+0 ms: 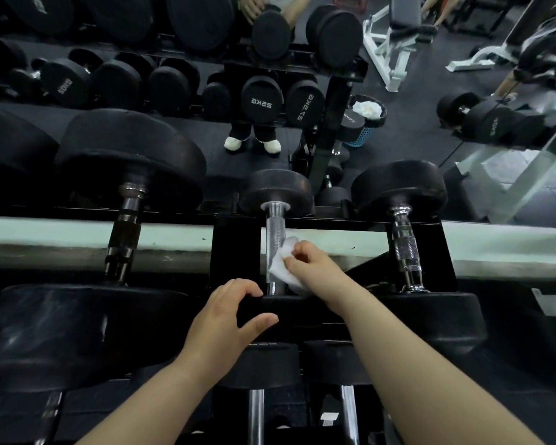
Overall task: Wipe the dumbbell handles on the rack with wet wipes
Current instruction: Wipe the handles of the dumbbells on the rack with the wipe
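Black dumbbell rack (238, 252), top tier: three dumbbells side by side, handles running front to back. Large dark-handled dumbbell (124, 232) left, small knurled-handle dumbbell (275, 232) middle, chrome-handled dumbbell (405, 242) right. Lower tier: two more dumbbells (256, 415), partly hidden.

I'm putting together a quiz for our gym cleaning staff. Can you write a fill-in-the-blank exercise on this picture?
The right hand pinches the wipe, whose colour is ___.
It rubs the ___ handle of the three in this row.
The left hand, gripping that dumbbell's near head, holds ___ wipe.
Missing words: white; middle; no.
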### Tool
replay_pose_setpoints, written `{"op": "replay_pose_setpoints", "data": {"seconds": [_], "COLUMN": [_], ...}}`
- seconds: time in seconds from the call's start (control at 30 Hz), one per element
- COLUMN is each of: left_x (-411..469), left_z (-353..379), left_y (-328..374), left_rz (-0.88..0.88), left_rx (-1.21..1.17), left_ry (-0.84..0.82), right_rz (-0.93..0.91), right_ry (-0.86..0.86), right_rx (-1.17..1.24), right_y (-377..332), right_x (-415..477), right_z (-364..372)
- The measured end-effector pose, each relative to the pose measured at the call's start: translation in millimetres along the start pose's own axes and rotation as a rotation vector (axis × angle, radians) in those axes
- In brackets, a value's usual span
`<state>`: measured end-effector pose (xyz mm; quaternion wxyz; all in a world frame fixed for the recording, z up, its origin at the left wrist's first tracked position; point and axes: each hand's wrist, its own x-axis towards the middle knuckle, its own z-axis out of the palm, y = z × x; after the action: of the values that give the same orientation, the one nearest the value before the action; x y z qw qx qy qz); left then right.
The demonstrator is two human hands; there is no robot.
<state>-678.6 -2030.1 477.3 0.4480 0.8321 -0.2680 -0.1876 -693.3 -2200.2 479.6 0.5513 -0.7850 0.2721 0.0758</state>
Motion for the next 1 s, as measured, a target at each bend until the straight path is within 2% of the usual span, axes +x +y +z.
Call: {"op": "replay_pose_setpoints", "data": {"seconds": [0.07,0.23,0.3,0.4,0.43,0.57,0.63,0.7,0.8,0.83,0.87,0.93,1.0], "left_x": [0,-1,-1,0,1,1,0,1,2,3,4,6,10], "left_z": [-1,-2,-2,-3,-4,-3,-3,-3,-6,-8,-11,-16,-21], "left_y": [2,5,5,3,3,3,3,2,2,4,7,12,22], "left_rz": [0.011,-0.032,-0.027,-0.023,-0.026,-0.035,-0.033,-0.03,-0.025,-0.032,-0.032,0.006,0.109], "left_rx": [0.017,0.013,0.022,0.025,0.025,0.028,0.029,0.036,0.067,0.089,0.125,0.234,0.255], "left_ry": [-0.009,-0.016,-0.029,-0.042,-0.049,-0.054,-0.05,-0.062,-0.081,-0.091,-0.103,-0.129,-0.058], "right_rz": [0.029,-0.004,0.012,0.088,0.095,0.032,-0.015,-0.008,0.049,0.036,0.004,-0.058,-0.116], "right_ry": [-0.052,0.162,0.121,-0.075,-0.089,0.187,0.25,0.2,-0.035,-0.062,-0.039,0.03,-0.013], "right_rx": [-0.022,0.184,0.158,0.094,0.072,0.129,0.154,0.074,-0.075,-0.14,-0.175,-0.097,-0.01], "right_y": [-5,-25,-15,-2,-3,-20,-21,-12,-6,-6,-8,-14,-21], "right_x": [5,38,24,1,3,34,37,26,1,-4,-7,-12,-19], "right_z": [-8,-4,0,-1,-4,-3,4,4,-7,-14,-20,-32,-36]}}
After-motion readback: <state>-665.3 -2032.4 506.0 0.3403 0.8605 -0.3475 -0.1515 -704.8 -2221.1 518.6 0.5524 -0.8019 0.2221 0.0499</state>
